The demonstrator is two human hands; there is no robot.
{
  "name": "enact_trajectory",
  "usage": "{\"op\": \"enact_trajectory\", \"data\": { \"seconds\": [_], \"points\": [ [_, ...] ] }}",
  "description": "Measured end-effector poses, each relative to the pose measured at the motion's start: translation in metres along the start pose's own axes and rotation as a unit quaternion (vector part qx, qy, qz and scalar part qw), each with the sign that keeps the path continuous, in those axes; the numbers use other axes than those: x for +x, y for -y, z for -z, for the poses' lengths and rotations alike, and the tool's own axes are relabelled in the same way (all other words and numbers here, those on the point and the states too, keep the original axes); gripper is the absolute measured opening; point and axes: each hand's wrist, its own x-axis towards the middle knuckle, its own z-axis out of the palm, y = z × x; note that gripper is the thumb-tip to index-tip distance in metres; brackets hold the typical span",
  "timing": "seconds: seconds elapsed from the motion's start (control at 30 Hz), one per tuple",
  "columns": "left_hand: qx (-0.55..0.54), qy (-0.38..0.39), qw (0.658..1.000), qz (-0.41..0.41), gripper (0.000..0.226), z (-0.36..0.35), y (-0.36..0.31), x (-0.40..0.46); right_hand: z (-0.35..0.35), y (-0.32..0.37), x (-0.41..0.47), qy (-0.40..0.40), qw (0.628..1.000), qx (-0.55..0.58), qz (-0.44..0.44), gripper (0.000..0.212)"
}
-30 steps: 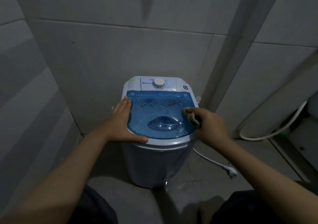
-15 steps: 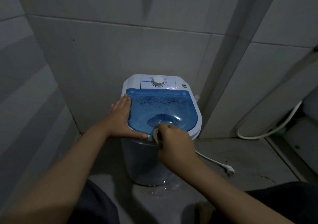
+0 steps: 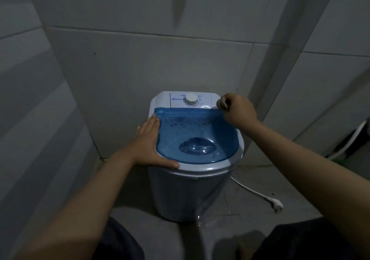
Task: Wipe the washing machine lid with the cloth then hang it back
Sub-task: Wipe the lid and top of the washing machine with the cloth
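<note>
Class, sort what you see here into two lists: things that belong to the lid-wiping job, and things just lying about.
Job: blue lid; cloth; right hand gripping it; left hand steadying the washing machine.

Lying about: timer dial; unplugged power plug; white hose.

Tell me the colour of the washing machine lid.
Translucent blue lid, speckled with droplets; seen in the head view.

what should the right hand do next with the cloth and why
Probably sweep the cloth leftward across the blue lid: the right hand holds it bunched at the back right corner, droplets speckle the lid's rear half, and the left hand steadies the machine.
</note>
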Motion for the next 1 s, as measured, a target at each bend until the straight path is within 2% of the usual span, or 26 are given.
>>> {"op": "enact_trajectory", "data": {
  "seconds": [0.1,0.2,0.47,0.57,0.67,0.73,0.8,0.9,1.0],
  "points": [
    [-0.002,-0.006,1.000,-0.002,0.158,0.000,0.002,0.001,-0.017,0.000,0.007,0.045,0.998,-0.042,-0.004,0.023],
    [-0.003,-0.012,1.000,-0.006,0.158,-0.003,0.005,0.003,-0.030,0.010,0.000,0.021,0.999,-0.046,-0.002,0.021],
    [0.001,-0.015,1.000,-0.007,0.158,-0.004,0.006,0.004,-0.046,0.043,-0.049,0.042,0.994,-0.016,0.096,0.039],
    [-0.003,-0.011,1.000,-0.003,0.158,-0.003,0.005,0.003,-0.039,0.057,-0.058,0.122,0.983,0.018,0.140,0.039],
    [-0.012,-0.014,1.000,-0.001,0.157,-0.002,0.003,0.000,-0.026,0.072,-0.047,0.242,0.951,0.152,0.114,0.023],
    [-0.019,-0.016,1.000,-0.006,0.152,-0.001,0.003,0.001,-0.019,0.076,-0.025,0.212,0.955,0.173,0.114,0.021],
    [-0.015,-0.012,1.000,-0.005,0.149,-0.001,0.002,0.000,-0.016,0.079,-0.006,0.168,0.963,0.142,0.158,0.018],
    [-0.017,-0.009,1.000,-0.002,0.149,-0.002,0.004,0.000,-0.030,0.075,0.006,0.208,0.949,0.042,0.234,0.018],
    [-0.019,-0.006,1.000,0.001,0.154,-0.002,0.004,0.001,-0.044,0.064,-0.004,0.225,0.922,-0.041,0.311,0.042]
  ]
}}
